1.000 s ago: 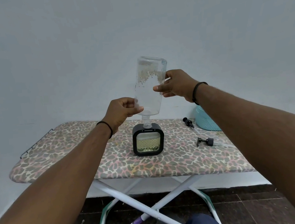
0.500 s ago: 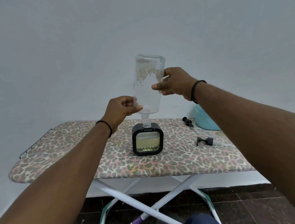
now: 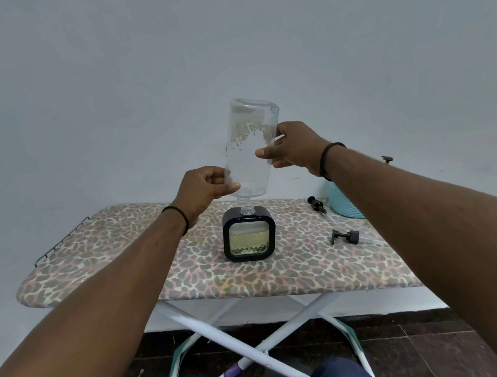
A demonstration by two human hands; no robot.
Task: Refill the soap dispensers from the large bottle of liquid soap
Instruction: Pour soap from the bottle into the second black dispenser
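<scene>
A large clear bottle [image 3: 249, 144] is turned upside down, its threaded neck set in the top opening of a square black soap dispenser [image 3: 249, 234] on the ironing board [image 3: 118, 260]. The bottle looks almost drained, with foam clinging near its raised base. Yellowish soap fills the lower half of the dispenser's window. My left hand [image 3: 205, 189] grips the bottle's lower part near the shoulder. My right hand [image 3: 293, 145] holds its upper side, thumb across the front.
Two black pump heads with tubes lie on the board's right side, one near [image 3: 345, 237] and one farther back [image 3: 316, 203]. A teal basket [image 3: 344, 204] stands behind my right forearm. The board's white crossed legs [image 3: 253, 341] stand above my knees.
The bottle and both hands have shifted only slightly; the bottle stays inverted on the dispenser.
</scene>
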